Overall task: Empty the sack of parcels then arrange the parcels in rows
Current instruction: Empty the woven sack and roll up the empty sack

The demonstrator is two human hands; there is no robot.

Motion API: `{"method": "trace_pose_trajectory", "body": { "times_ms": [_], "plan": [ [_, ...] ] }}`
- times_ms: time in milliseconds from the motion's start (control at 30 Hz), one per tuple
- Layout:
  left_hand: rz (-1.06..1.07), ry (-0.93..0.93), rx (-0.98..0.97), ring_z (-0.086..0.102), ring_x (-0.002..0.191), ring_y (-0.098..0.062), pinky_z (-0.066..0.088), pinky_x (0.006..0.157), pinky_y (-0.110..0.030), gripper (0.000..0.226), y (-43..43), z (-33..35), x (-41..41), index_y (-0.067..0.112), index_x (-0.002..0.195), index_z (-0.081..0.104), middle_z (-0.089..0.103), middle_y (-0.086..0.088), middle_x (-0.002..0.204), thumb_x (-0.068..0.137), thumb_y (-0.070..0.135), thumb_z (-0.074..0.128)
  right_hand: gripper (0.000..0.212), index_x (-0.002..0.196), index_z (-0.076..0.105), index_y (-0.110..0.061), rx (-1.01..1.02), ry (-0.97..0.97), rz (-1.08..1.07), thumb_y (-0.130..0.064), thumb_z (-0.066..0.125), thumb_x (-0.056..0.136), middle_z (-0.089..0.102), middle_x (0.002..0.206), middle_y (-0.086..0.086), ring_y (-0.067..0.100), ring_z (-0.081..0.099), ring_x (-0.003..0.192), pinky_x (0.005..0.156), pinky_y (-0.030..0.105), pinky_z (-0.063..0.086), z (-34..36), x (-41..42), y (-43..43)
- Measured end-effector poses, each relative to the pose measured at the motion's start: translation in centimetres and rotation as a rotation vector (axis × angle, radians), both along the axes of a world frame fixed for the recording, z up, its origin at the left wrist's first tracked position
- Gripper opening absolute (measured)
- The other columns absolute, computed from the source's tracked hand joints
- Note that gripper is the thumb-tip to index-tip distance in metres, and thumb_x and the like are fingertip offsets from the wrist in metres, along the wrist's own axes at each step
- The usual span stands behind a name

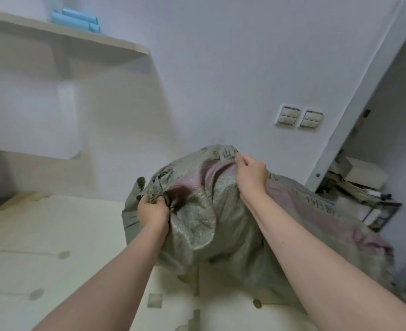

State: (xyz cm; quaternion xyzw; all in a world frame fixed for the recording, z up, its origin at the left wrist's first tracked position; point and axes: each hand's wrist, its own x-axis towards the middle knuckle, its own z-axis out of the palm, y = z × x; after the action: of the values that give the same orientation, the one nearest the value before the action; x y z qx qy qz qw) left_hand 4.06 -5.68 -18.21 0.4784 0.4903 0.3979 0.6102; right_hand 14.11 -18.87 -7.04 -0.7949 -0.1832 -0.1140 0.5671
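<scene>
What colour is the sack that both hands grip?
Dull grey-green woven sack with a faded pink stripe and dark print; head view.

sack (221, 211) on mattress (54, 235); shelf (66, 37) upper left; switches (299, 118) behind.

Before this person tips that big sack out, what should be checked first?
1. Left hand grips the sack's bunched end: ok.
2. Right hand pinches the fabric higher up: ok.
3. Sack's mouth open: cannot tell, it is not visible.
4. Room on the mat on the left-hand side: ok.
5. Parcels out on the mat: not ok, none visible.
</scene>
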Motion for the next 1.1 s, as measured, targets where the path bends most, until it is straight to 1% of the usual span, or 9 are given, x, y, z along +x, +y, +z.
{"method": "trace_pose_trajectory", "body": {
  "times_ms": [133,333,433,500,667,800,900,1033,1100],
  "plan": [
    [0.013,0.025,-0.116,0.060,0.110,-0.037,0.043,0.093,-0.030,0.032,0.1,-4.0,0.2,0.001,0.123,0.061,0.065,-0.019,0.120,0.092,0.013,0.060,0.030,0.084,0.074,-0.007,-0.165,-0.054,0.119,-0.026,0.055,0.097,0.073,0.077,0.006,0.019,0.064,0.073,0.072,0.030,0.047,-2.9,0.5,0.7],
    [0.113,0.087,-0.240,0.054,0.107,-0.028,0.040,0.090,-0.030,0.050,2.8,-8.9,-0.8,0.004,0.132,0.041,0.054,-0.011,0.122,0.087,0.009,0.063,0.027,0.106,0.070,0.002,-0.337,-0.117,0.276,-0.019,0.055,0.098,0.072,0.108,0.014,0.027,0.064,0.106,0.084,0.021,0.041,-6.8,0.0,5.1],
    [0.080,0.165,-0.130,0.052,0.115,-0.031,0.040,0.104,-0.034,0.072,4.1,-9.5,-0.9,0.024,0.145,0.031,0.041,-0.016,0.139,0.083,0.013,0.066,0.028,0.115,0.070,-0.004,-0.403,-0.118,0.300,-0.020,0.055,0.098,0.070,0.117,0.007,0.021,0.061,0.112,0.084,0.014,0.035,-7.8,0.4,7.5],
    [0.035,0.168,-0.047,0.051,0.111,-0.025,0.035,0.107,-0.027,0.064,4.5,-9.5,-0.6,0.032,0.145,0.042,0.033,-0.012,0.144,0.087,0.012,0.062,0.030,0.120,0.067,-0.006,-0.453,-0.130,0.325,-0.021,0.054,0.098,0.067,0.124,0.005,0.019,0.059,0.119,0.093,0.016,0.036,-8.4,0.6,8.9],
    [-0.052,0.132,-0.103,0.058,0.116,-0.031,0.043,0.107,-0.042,0.064,6.8,-11.8,0.0,0.032,0.124,0.065,0.062,-0.009,0.126,0.061,0.041,0.052,0.028,0.094,0.072,-0.003,-0.509,-0.141,0.308,-0.020,0.051,0.099,0.074,0.095,0.009,0.026,0.065,0.093,0.061,0.024,0.030,-9.9,1.4,10.5],
    [-0.007,0.180,-0.255,0.033,0.137,-0.035,0.027,0.115,-0.045,0.056,6.9,-8.8,-0.6,0.038,0.142,0.045,0.034,-0.013,0.152,0.088,0.052,0.048,0.030,0.097,0.071,-0.003,-0.572,-0.129,0.289,-0.023,0.049,0.100,0.073,0.096,0.011,0.028,0.064,0.093,0.069,0.031,0.040,-10.1,1.1,9.9],
    [-0.054,0.194,-0.112,0.011,0.148,-0.031,0.009,0.119,-0.054,0.065,5.6,-5.5,-0.2,0.043,0.149,0.029,0.009,-0.005,0.162,0.089,0.067,0.042,0.029,0.099,0.072,-0.012,-0.617,-0.105,0.296,-0.024,0.046,0.101,0.072,0.101,0.007,0.028,0.063,0.099,0.068,0.029,0.037,-9.7,1.1,9.4],
    [-0.278,0.399,0.372,-0.008,0.150,-0.028,-0.011,0.111,-0.065,0.070,2.2,-1.1,2.4,0.041,0.149,0.030,0.002,0.005,0.164,0.087,0.073,0.039,0.032,0.123,0.066,-0.015,-0.626,0.000,0.361,-0.022,0.043,0.102,0.067,0.124,0.007,0.025,0.057,0.117,0.090,0.028,0.041,-8.9,1.0,8.2],
    [-0.389,0.536,0.437,-0.007,0.149,-0.035,-0.010,0.109,-0.067,0.070,0.6,-0.8,3.8,0.041,0.149,0.031,0.001,0.008,0.164,0.088,0.073,0.038,0.032,0.124,0.066,-0.012,-0.544,0.067,0.410,-0.015,0.044,0.100,0.064,0.129,0.007,0.023,0.055,0.122,0.100,0.030,0.041,-8.8,0.9,7.3]
  ]
}}
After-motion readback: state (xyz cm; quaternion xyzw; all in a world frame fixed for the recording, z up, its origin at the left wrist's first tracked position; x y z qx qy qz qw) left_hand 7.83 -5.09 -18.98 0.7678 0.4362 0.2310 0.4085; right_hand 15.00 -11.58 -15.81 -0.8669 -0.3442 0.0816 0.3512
